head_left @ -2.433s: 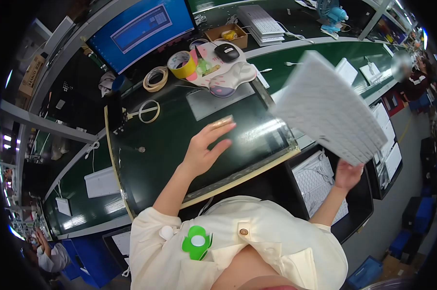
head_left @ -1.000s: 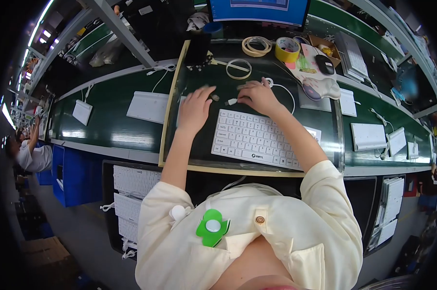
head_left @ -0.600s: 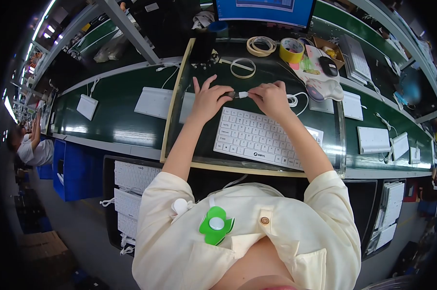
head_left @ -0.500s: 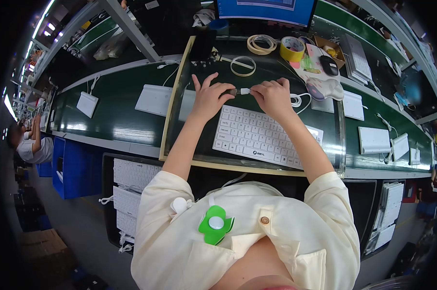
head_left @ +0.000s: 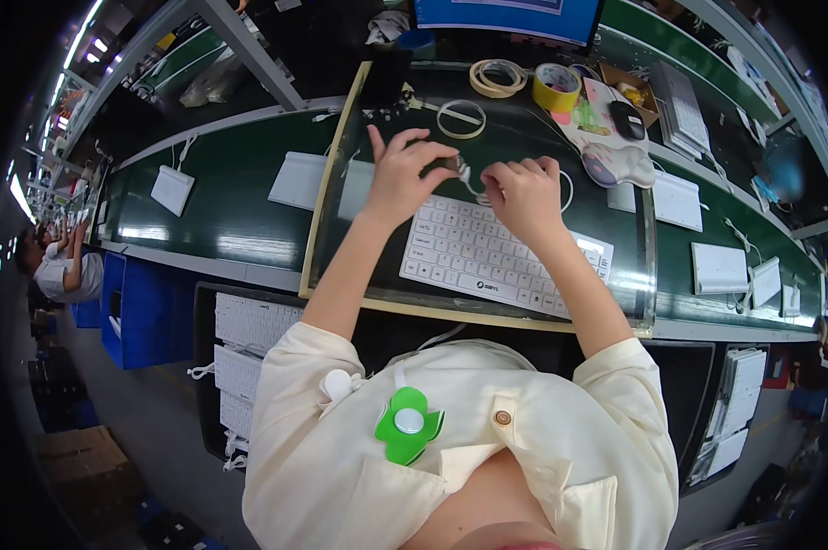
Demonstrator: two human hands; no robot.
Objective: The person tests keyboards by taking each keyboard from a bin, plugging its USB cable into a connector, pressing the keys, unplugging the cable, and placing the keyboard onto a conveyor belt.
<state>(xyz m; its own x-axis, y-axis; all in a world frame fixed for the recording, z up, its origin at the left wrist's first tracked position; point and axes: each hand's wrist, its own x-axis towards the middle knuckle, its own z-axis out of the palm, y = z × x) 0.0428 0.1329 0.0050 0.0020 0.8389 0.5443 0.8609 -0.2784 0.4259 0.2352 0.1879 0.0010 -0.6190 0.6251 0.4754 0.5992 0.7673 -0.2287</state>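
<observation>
Beyond the top edge of a white keyboard (head_left: 473, 252), my left hand (head_left: 405, 179) pinches a small dark connector (head_left: 454, 162) between thumb and forefinger. A white plug (head_left: 464, 172) is right beside it; whether the two are joined is not clear. From the plug a thin white cable (head_left: 474, 190) bends toward my right hand (head_left: 526, 192). That hand is closed on the cable, its fingertips pressed together. More of the cable curves out behind the right hand. The keyboard lies flat under my forearms.
Near the monitor (head_left: 505, 23) sit tape rolls (head_left: 498, 79), yellow tape (head_left: 557, 88) and a black mouse (head_left: 626, 120) on a patterned pad. A clear ring of tape (head_left: 460, 119) lies ahead. Stacked keyboards (head_left: 249, 357) fill a tray at left. A person (head_left: 61, 266) works far left.
The plug has come away from my right fingertips and now tilts beside the left fingers. My right hand has shifted slightly right and down, along the cable.
</observation>
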